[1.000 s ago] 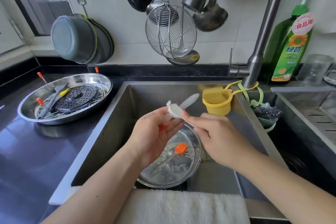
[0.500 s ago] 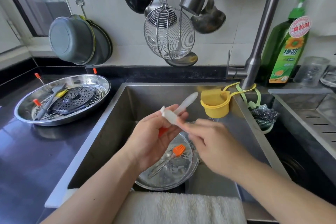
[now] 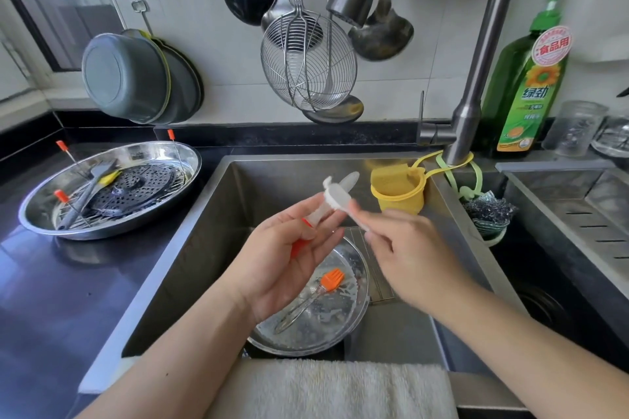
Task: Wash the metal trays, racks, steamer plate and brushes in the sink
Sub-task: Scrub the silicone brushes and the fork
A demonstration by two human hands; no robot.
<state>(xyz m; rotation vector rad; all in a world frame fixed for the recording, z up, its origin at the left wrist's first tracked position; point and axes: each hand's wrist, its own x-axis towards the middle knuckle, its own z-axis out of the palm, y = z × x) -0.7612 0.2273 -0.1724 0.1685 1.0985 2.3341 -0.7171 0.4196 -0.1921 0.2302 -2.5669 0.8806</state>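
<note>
Over the sink [image 3: 218, 248], my left hand [image 3: 289, 258] holds a brush with an orange head and a clear handle [image 3: 318, 214]. My right hand [image 3: 405, 255] pinches a white scrubbing brush [image 3: 340, 197] and presses it against that handle. Below my hands a round metal tray [image 3: 343, 326] lies in the sink with an orange silicone brush [image 3: 332, 279] in it. On the counter to the left, a second metal tray [image 3: 149, 153] holds a dark perforated steamer plate [image 3: 136, 187], a wire rack with orange tips and a grey-yellow brush [image 3: 98, 180].
The tap [image 3: 476, 78] rises at the right, with a yellow sponge holder [image 3: 398, 194] and a steel scourer [image 3: 490, 211] hung from it. A green detergent bottle [image 3: 527, 85] stands behind. Ladles and a wire skimmer [image 3: 306, 65] hang overhead. A white towel [image 3: 333, 388] lies over the sink's front edge.
The white brush has slid a little along the handle that my left hand holds. Both hands stay over the tray in the sink.
</note>
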